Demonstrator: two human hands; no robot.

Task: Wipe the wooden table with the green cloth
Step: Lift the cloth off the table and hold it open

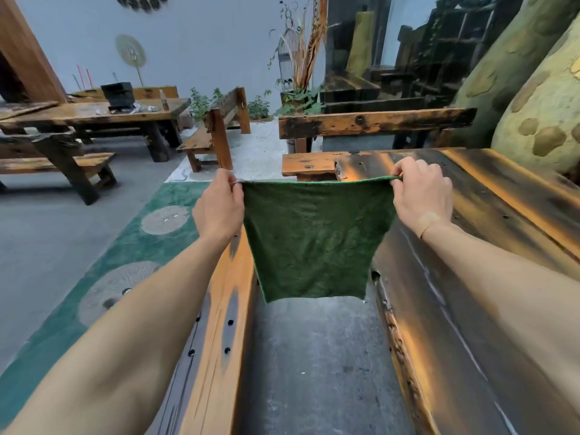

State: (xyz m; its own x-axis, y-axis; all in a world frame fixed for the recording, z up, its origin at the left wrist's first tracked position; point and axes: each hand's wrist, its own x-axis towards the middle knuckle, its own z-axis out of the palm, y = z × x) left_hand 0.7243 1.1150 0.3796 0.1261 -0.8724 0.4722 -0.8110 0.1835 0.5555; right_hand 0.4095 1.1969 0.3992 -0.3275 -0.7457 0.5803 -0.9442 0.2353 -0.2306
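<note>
A green cloth [314,237] hangs spread flat in the air, stretched between both hands. My left hand [219,205] pinches its top left corner and my right hand [420,193] pinches its top right corner. The cloth's lower edge dangles free above the gap between a bench and the table. The dark, worn wooden table [470,246] runs along the right side, under my right forearm.
A long orange-brown wooden bench [219,309] lies below my left arm, with grey floor [314,372] between it and the table. A green patterned rug [125,246] covers the floor at left. Another table [94,114] with benches stands at the far left.
</note>
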